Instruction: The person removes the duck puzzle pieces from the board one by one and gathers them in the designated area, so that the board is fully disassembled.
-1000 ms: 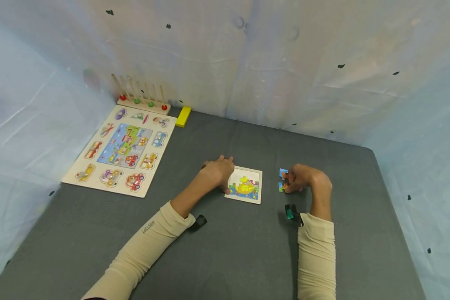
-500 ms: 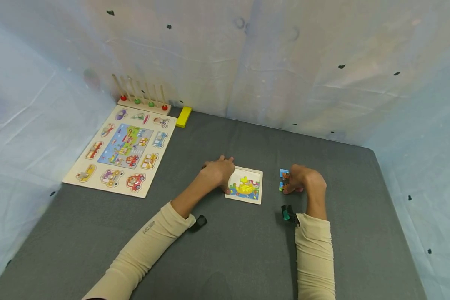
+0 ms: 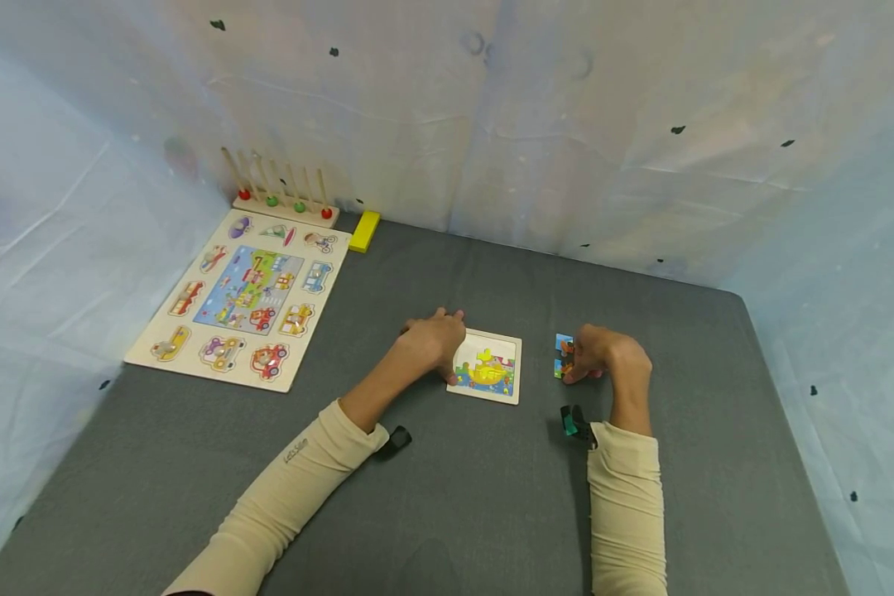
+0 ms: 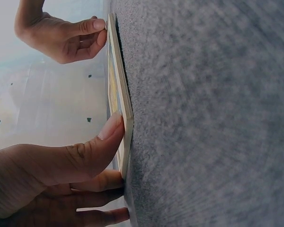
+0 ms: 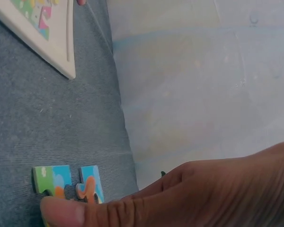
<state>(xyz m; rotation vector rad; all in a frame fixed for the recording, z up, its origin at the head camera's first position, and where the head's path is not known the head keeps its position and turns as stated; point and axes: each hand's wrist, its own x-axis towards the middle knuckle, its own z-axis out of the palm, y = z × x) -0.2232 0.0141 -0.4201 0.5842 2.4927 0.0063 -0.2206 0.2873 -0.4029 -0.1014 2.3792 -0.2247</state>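
A square wooden jigsaw tray [image 3: 482, 397] lies on the table, its lower part filled with yellow, blue and pink jigsaw pieces [image 3: 487, 374]. My left hand [image 3: 430, 343] holds the tray at its left side; in the left wrist view the thumb [image 4: 102, 142] presses the corner and the fingers reach along the edge. To the right, my right hand [image 3: 603, 354] pinches with thumb and fingers at a small group of jigsaw pieces. Two blue-and-orange pieces [image 5: 61, 176] show beyond the right thumb [image 5: 68, 213]; the hand hides the rest.
At the left lies a large peg puzzle board [image 3: 216, 372] with vehicle pictures. Behind it stands a wooden peg rack [image 3: 286, 207] with red and green beads, next to a yellow block [image 3: 364, 232]. Pale sheeting [image 3: 566, 124] rises at the back and both sides.
My right hand has shifted slightly left over the jigsaw pieces. The left hand and the tray have stayed in place.
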